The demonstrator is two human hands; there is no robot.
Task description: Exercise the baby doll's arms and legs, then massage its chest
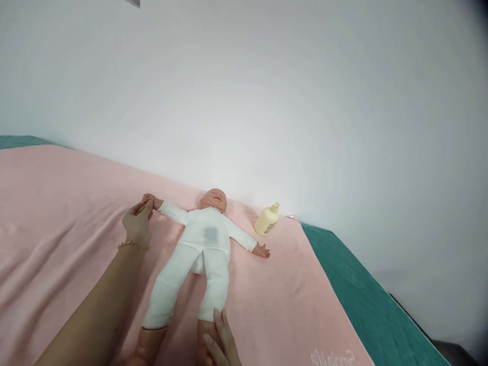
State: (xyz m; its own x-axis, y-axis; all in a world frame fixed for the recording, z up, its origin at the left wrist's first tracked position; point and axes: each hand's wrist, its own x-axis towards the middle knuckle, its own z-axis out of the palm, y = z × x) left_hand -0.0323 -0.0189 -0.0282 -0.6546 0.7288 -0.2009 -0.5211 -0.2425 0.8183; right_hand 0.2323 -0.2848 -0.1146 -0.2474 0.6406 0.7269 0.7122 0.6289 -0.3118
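A baby doll (206, 236) in a white long-sleeved top and white trousers lies on its back on a pink blanket (282, 300), arms and legs spread. My left hand (138, 223), with a gold bracelet at the wrist, pinches the doll's small hand (148, 198) on the left side of the picture. At the bottom edge, my right hand (224, 340) rests against the doll's lower leg (206, 335), near the trouser cuff. Its fingers are stretched out and apart along the leg, and the rest of that hand is out of frame. The doll's feet are cut off or hidden.
A pale yellow pump bottle (267, 219) stands on the blanket beside the doll's outstretched arm. Green covering (358, 284) shows past the blanket's right edge. A white wall (244, 101) rises behind the doll's head. Wrinkles run through the blanket on the left.
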